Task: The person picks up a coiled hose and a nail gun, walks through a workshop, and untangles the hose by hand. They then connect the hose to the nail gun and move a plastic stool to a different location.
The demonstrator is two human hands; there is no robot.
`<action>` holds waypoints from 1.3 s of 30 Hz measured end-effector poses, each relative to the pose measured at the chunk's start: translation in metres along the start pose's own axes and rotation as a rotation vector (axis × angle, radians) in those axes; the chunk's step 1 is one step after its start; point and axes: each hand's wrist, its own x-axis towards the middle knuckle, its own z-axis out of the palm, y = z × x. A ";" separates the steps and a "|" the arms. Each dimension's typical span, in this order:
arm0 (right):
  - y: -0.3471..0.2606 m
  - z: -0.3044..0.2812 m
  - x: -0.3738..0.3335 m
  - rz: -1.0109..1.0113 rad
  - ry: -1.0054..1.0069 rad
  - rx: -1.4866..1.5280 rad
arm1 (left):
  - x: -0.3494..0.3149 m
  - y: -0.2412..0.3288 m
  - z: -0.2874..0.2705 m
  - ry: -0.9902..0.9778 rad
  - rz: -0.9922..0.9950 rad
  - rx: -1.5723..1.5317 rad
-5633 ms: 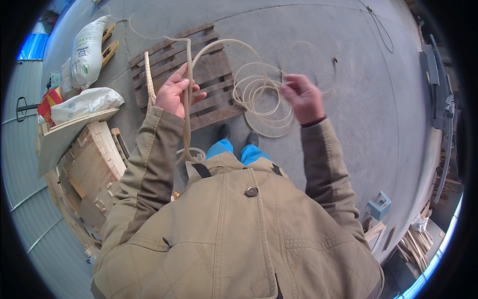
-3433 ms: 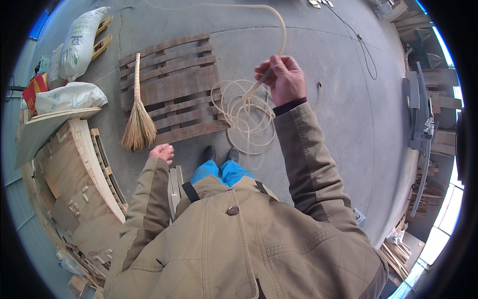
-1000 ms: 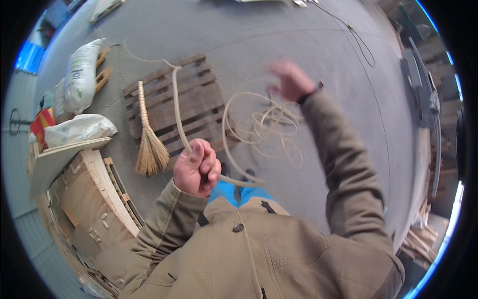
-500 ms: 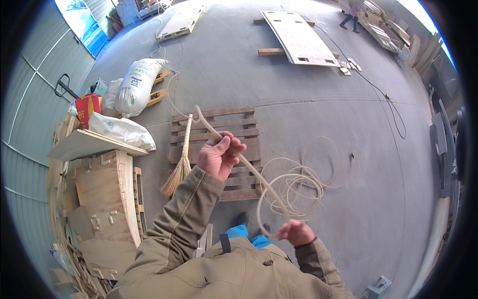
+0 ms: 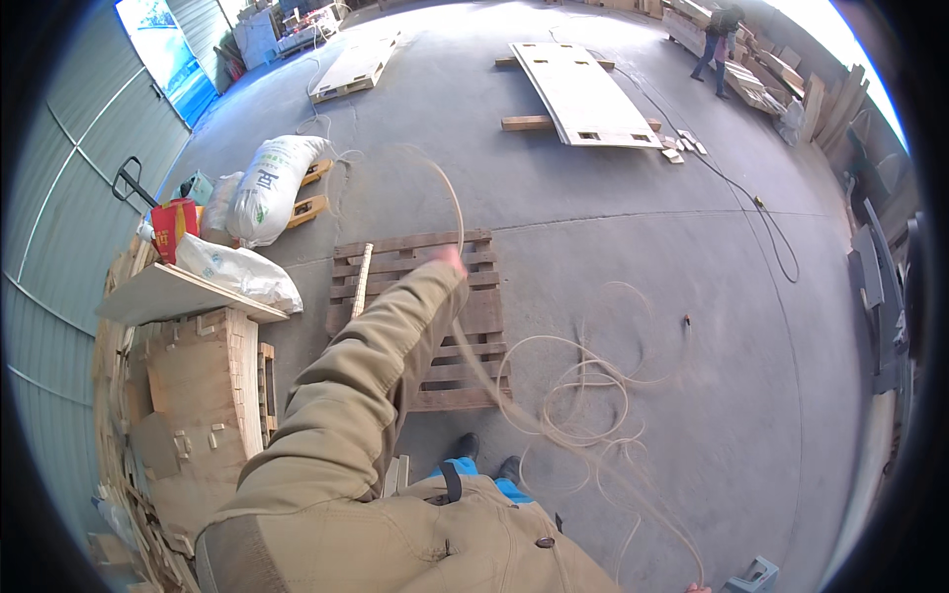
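Our blurred left hand (image 5: 452,259) grips a hose (image 5: 479,369) looped beside a pallet (image 5: 480,310); our right hand (image 5: 698,588) barely shows, and we cannot tell its grip.

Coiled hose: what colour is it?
The hose is pale cream, best seen in the head view.

A: You've got a pallet (image 5: 483,312) just ahead of your feet (image 5: 467,445), with a broom handle (image 5: 362,282) over its left part.

B: Yep, and hose (image 5: 625,395) loops on the floor (image 5: 682,247) to its right. Sack (image 5: 274,193) past the pallet, off to your left.

A: Farther ahead there's a panel (image 5: 587,91) resting on beams (image 5: 527,124). Cable (image 5: 781,237) on the floor to the panel's right.
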 end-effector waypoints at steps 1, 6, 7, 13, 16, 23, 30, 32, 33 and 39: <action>-0.010 0.014 -0.011 0.011 -0.038 0.009 | -0.014 -0.017 0.040 -0.054 0.037 0.004; -0.050 0.057 -0.073 -0.012 -0.206 0.045 | -0.146 -0.121 0.206 -0.519 0.050 0.228; -0.052 0.059 -0.077 -0.023 -0.221 0.043 | -0.171 -0.143 0.225 -0.580 -0.037 0.193; -0.026 0.005 -0.014 -0.021 -0.089 0.005 | -0.168 -0.184 0.258 -0.397 -0.597 -0.429; -0.002 -0.069 0.039 -0.004 0.080 -0.028 | -0.114 -0.134 0.226 -0.268 -0.559 -1.200; -0.026 -0.186 0.096 -0.192 0.283 0.035 | -0.084 -0.040 0.123 -0.189 -0.328 -1.366; -0.131 -0.187 -0.036 -0.769 -0.003 0.496 | -0.186 -0.030 0.180 -0.057 0.006 -0.920; -0.165 -0.187 -0.087 -0.845 -0.127 0.471 | -0.233 0.007 0.179 -0.135 0.326 -0.822; -0.181 -0.188 -0.110 -0.898 -0.154 0.412 | -0.260 0.028 0.174 -0.138 0.571 -0.746; -0.234 -0.180 -0.212 -1.108 -0.313 0.350 | -0.381 0.135 0.125 0.056 1.274 -0.490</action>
